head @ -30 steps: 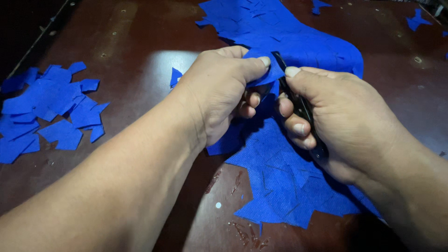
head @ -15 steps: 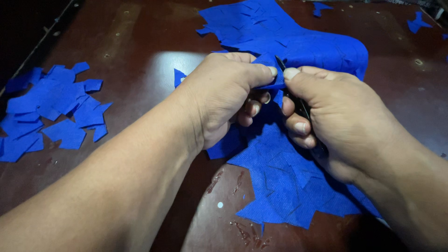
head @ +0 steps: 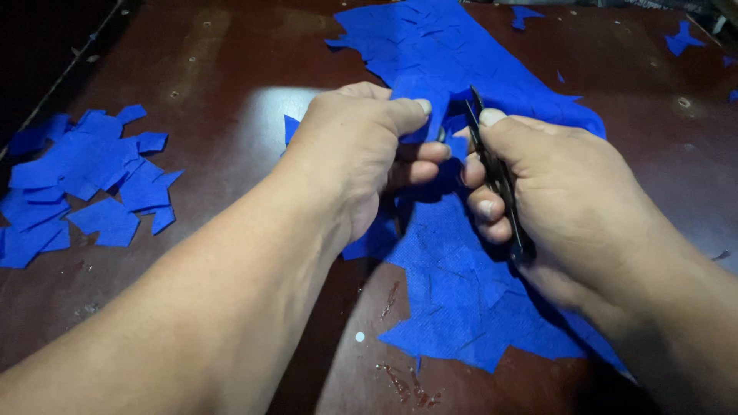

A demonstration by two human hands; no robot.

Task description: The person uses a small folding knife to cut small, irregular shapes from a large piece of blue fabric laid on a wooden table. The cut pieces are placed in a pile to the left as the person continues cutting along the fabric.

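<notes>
A long ragged sheet of blue fabric [head: 461,292] lies across the dark brown table [head: 215,92]. My left hand [head: 361,154] pinches a fold of this fabric between thumb and fingers, lifting it slightly. Right beside it, my right hand [head: 553,192] grips a pair of black scissors [head: 496,173], blades pointing away from me at the pinched fold. The scissor handles are hidden inside my palm. The two hands nearly touch over the middle of the fabric.
A heap of several cut blue fabric pieces [head: 84,180] lies at the left of the table. Small blue scraps [head: 680,38] are scattered at the far right. The table's left edge [head: 54,84] runs diagonally, with darkness beyond it.
Both hands have shifted slightly away from me along the fabric. The scissor blades have moved nearer to the fold pinched by my left hand.
</notes>
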